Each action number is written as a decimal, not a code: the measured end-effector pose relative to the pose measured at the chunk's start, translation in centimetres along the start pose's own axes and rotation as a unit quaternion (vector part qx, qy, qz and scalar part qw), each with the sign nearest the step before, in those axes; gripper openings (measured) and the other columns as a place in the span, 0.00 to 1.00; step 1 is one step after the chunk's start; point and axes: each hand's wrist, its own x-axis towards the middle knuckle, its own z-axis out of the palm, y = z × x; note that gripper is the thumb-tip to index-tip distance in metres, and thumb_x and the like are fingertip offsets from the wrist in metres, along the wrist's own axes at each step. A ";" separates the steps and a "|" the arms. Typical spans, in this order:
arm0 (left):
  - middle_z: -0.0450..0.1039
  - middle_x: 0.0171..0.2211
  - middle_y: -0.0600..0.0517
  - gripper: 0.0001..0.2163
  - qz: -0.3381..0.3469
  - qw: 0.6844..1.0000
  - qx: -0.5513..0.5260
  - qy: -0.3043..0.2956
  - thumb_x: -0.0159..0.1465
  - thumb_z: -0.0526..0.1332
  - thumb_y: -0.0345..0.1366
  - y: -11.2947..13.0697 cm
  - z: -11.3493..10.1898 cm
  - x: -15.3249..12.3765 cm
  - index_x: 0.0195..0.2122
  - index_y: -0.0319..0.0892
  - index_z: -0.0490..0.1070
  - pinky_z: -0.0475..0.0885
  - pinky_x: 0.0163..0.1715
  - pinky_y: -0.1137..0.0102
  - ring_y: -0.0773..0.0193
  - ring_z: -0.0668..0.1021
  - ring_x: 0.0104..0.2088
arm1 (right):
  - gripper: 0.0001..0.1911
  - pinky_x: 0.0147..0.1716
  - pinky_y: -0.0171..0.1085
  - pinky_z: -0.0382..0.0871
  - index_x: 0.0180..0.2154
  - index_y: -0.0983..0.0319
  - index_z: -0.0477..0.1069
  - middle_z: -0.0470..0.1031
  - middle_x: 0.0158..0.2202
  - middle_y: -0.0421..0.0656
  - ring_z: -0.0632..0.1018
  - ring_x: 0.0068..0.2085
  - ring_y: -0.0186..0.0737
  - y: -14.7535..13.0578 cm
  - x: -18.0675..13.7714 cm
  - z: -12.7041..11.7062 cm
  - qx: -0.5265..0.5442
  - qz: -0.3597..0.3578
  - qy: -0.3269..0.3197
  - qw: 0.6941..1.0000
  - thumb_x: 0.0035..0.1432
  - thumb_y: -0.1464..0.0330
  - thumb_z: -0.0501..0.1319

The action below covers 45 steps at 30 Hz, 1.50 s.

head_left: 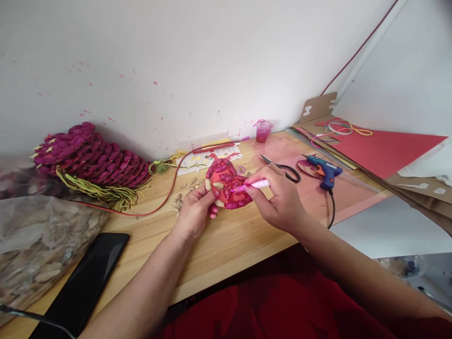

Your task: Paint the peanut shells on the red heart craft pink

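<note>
My left hand (195, 212) grips the left edge of a round red craft piece (216, 181) with peanut shells stuck on it. Most of its shells are coated in wet-looking magenta; a few near my left fingers are still bare tan. Closed around a pink-and-white paintbrush (260, 184), my right hand (277, 197) holds the brush's pink tip against the shells at the middle of the piece. Loose peanuts (177, 202) lie on the table just behind my left hand. The bristles are too small to make out clearly.
On the wooden table (212, 254) are scissors (282, 167), a blue glue gun (323, 172), a cup of pink paint (263, 132) and a black phone (84, 282). A magenta shell-covered craft (95, 160) and a bag of peanuts (38, 245) stand left. A red cord (169, 190) crosses behind.
</note>
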 end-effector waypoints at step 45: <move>0.71 0.21 0.57 0.18 0.004 0.998 -0.059 -0.001 0.46 0.79 0.40 -0.4 0.1 -0.3 0.28 0.40 0.72 0.63 0.15 0.78 0.74 0.69 0.17 | 0.03 0.38 0.43 0.72 0.40 0.57 0.70 0.79 0.35 0.42 0.78 0.37 0.42 -0.8 0.1 1.5 0.026 0.010 0.102 0.994 0.66 0.71 0.61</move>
